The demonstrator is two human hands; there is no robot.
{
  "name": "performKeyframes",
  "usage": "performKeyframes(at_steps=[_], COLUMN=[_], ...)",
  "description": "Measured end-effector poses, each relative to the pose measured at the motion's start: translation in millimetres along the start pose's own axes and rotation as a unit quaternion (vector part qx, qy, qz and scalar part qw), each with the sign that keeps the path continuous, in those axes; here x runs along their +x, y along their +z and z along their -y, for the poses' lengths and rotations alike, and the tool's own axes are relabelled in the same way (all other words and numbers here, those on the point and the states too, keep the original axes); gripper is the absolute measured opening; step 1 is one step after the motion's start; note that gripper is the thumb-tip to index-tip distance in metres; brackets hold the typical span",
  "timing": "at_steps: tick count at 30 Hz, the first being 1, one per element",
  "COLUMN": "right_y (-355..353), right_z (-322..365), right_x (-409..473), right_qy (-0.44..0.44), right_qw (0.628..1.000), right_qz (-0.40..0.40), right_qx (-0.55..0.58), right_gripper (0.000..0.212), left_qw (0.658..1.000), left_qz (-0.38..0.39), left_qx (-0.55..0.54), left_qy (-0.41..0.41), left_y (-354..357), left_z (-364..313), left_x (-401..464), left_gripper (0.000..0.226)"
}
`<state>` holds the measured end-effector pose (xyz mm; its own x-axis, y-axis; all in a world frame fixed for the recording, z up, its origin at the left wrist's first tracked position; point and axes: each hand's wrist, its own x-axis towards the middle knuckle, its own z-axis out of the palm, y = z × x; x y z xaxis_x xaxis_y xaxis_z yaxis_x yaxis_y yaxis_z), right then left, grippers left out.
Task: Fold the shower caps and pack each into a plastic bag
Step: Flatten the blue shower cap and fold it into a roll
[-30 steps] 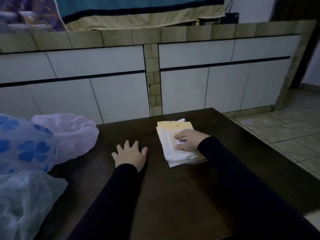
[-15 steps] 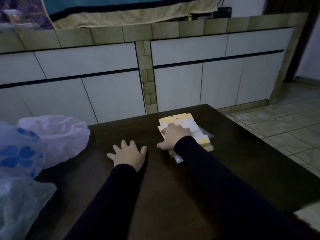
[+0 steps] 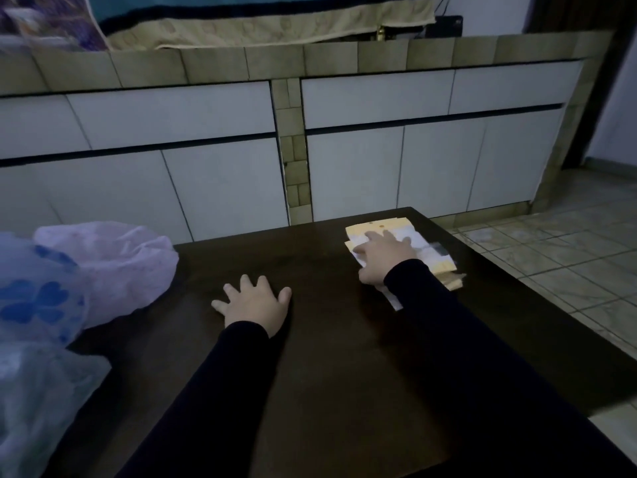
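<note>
The right hand (image 3: 384, 258) lies on top of the stack of plastic bags (image 3: 437, 263), at about two o'clock from the table's middle. Its fingers are spread and nearly straight, pressing on the top bag; I cannot see a pinch. The left hand (image 3: 255, 300) rests flat on the dark table (image 3: 344, 374), near the centre, fingers apart and holding nothing.

The stack is not tidy. Some bags stick out at the near side, under the right wrist, and the pile sits close to the table's right edge at three o'clock. The shower caps (image 3: 103, 267) are heaped at nine o'clock, well apart from both hands: a pale pink one and one with blue clover marks, all unfolded.

The risk, in my judgement, is with the bags. They look thin and slippery, so the flat hand may drag several together, or push the pile toward the edge and onto the tiled floor (image 3: 551, 263). The dim light also makes one layer hard to separate.
</note>
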<state>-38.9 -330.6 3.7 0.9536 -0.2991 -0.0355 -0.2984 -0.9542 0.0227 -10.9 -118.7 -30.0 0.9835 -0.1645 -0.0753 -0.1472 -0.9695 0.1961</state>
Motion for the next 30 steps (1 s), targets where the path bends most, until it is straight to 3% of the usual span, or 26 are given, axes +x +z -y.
performKeyframes(at_steps=[2, 5, 8, 12, 16, 20, 22, 24, 27, 28, 30], right_y=[-11.5, -30.1, -48.8, -67.4, -74.6, -73.9, -75.5, -76.4, -71.9, -69.4, -64.8], right_z=[18.3, 55.0, 94.1, 142.0, 185.0, 223.8, 244.5, 262.2, 280.5, 285.1, 293.3], right_x=[-6.9, -20.5, -37.7, -57.2, -65.6, -74.0, -85.5, -99.6, -111.5, -112.3, -110.5], right_qy=[-0.022, -0.077, -0.147, -0.222, -0.257, -0.301, -0.352, -0.411, -0.486, -0.492, -0.466], right_qw=[0.999, 0.993, 0.979, 0.956, 0.922, 0.882, 0.862, 0.845, 0.813, 0.804, 0.793], right_qz=[-0.038, -0.077, -0.102, -0.111, -0.150, -0.162, -0.132, -0.080, -0.070, -0.102, -0.177], right_qx=[-0.023, 0.048, 0.099, 0.159, 0.247, 0.323, 0.341, 0.333, 0.313, 0.318, 0.350], right_gripper=[0.054, 0.051, 0.048, 0.044, 0.035, 0.017, 0.013, 0.019, 0.025, 0.024, 0.023], left_qw=[1.000, 0.996, 0.983, 0.965, 0.952, 0.929, 0.932, 0.957, 0.986, 0.985, 0.969], left_qz=[-0.002, -0.042, -0.111, -0.221, -0.293, -0.350, -0.346, -0.280, -0.147, -0.147, -0.219], left_qx=[-0.011, -0.059, -0.128, -0.112, -0.068, -0.106, -0.106, -0.077, -0.031, -0.042, -0.077], left_qy=[0.012, 0.045, 0.076, 0.083, 0.056, 0.049, 0.033, -0.001, -0.072, -0.082, -0.079], left_y=[-2.1, -8.3, -24.6, -62.5, -101.6, -139.5, -160.9, -177.4, -180.5, -176.6, -167.8], left_z=[2.8, 11.5, 24.1, 53.0, 98.3, 140.8, 166.3, 194.2, 232.1, 243.3, 261.4], left_x=[-2.9, -12.2, -26.5, -52.7, -79.2, -111.3, -125.6, -139.8, -155.1, -155.5, -149.8], left_gripper=[0.063, 0.056, 0.039, 0.020, 0.023, 0.022, 0.015, 0.010, 0.035, 0.043, 0.046])
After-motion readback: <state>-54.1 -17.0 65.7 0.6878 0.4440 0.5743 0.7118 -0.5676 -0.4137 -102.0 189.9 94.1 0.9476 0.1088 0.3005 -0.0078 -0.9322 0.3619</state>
